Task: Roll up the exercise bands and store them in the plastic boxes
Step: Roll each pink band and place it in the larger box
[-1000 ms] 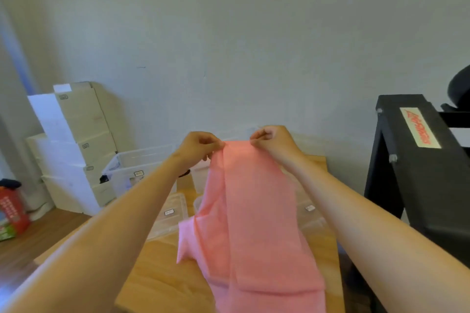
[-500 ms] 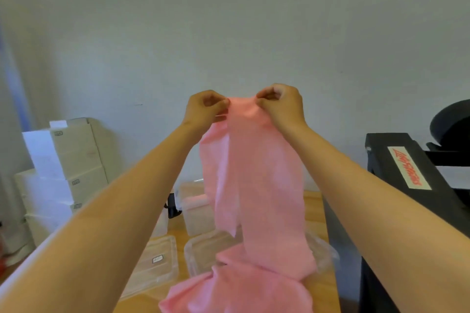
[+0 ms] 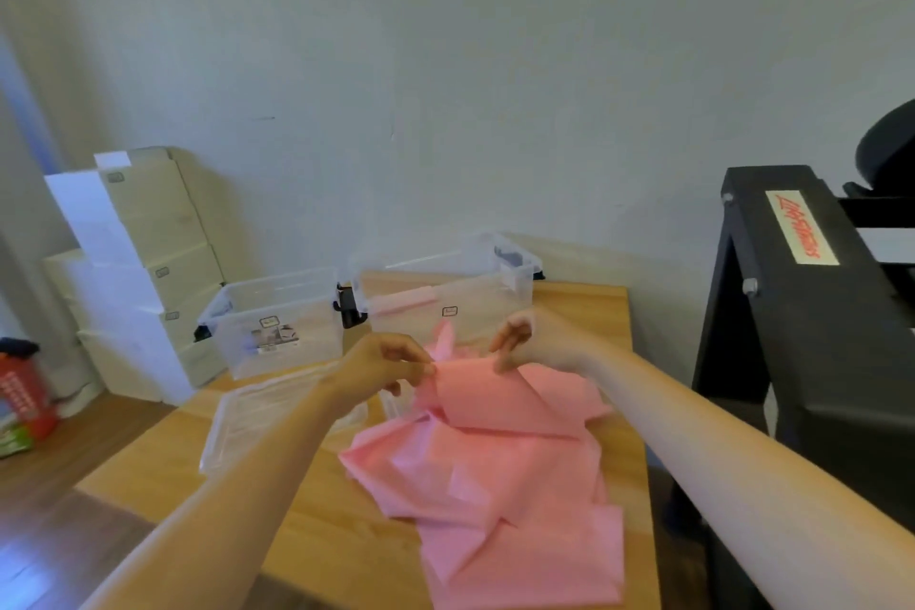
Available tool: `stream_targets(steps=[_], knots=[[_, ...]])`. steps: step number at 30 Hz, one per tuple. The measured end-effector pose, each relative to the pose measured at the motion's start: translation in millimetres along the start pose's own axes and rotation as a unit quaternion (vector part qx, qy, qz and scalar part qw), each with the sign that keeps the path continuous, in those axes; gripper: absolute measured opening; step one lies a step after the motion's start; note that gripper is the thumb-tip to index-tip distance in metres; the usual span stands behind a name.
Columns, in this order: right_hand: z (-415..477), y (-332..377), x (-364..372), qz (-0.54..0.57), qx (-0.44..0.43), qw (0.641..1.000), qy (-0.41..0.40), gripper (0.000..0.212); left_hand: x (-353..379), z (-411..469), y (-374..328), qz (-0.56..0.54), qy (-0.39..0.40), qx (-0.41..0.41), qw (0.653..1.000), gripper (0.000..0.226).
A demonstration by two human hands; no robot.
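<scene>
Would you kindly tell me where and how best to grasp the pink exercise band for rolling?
Probably pinch the pink exercise band at its raised far end, from above, beside the left hand. That end already curls upward; the rest lies crumpled across the wooden table.

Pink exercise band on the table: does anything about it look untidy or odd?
Yes. The pink exercise band lies crumpled in loose folds over the wooden table, unrolled, with its near end hanging past the table's edge.

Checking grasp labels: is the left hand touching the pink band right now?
Touching. The head view shows the left hand with its fingertips pinched on the upper edge of the pink band, no gap visible between them.
</scene>
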State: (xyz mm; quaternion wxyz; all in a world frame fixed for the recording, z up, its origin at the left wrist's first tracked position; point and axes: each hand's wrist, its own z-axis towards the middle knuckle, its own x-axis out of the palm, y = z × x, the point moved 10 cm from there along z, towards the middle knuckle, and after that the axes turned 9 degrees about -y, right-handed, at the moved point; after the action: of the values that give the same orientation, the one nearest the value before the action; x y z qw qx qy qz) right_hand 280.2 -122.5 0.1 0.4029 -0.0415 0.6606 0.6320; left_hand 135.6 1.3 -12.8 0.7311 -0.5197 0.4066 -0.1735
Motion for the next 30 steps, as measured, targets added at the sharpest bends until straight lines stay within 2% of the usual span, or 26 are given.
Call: stream_targets(steps=[5,9,12,16,20,24,27,30], knots=[[-26,-13,30,0.019,0.019,0.997,0.071,0.019,11,-28,40,-0.004,0.038,-0.061,0.997,0.003],[-23,-29,33,-0.008,0.028,0.999,0.037,0.015,6,-28,48,0.005,-0.013,-0.061,0.998,0.005],[-18,-43,49,-0.028,0.041,0.998,0.048,0.015,15,-26,49,0.034,-0.019,-0.058,0.998,0.012],[-13,-51,74,-0.05,0.039,0.997,0.046,0.015,32,-21,59,0.108,0.001,-0.07,0.992,0.013],[-12,-56,90,-0.057,0.034,0.997,0.028,0.015,36,-16,74,0.204,-0.021,-0.081,0.975,0.027],[-15,-59,101,-0.058,0.028,0.998,0.022,0.018,41,-19,82,0.212,-0.013,-0.073,0.974,0.029],[-17,-54,104,-0.047,0.015,0.999,0.018,0.006,39,-21,82,0.17,-0.006,-0.064,0.983,0.02],[-15,-48,100,-0.026,0.011,1.0,-0.004,0.029,30,-21,75,0.146,-0.022,-0.048,0.988,0.018]])
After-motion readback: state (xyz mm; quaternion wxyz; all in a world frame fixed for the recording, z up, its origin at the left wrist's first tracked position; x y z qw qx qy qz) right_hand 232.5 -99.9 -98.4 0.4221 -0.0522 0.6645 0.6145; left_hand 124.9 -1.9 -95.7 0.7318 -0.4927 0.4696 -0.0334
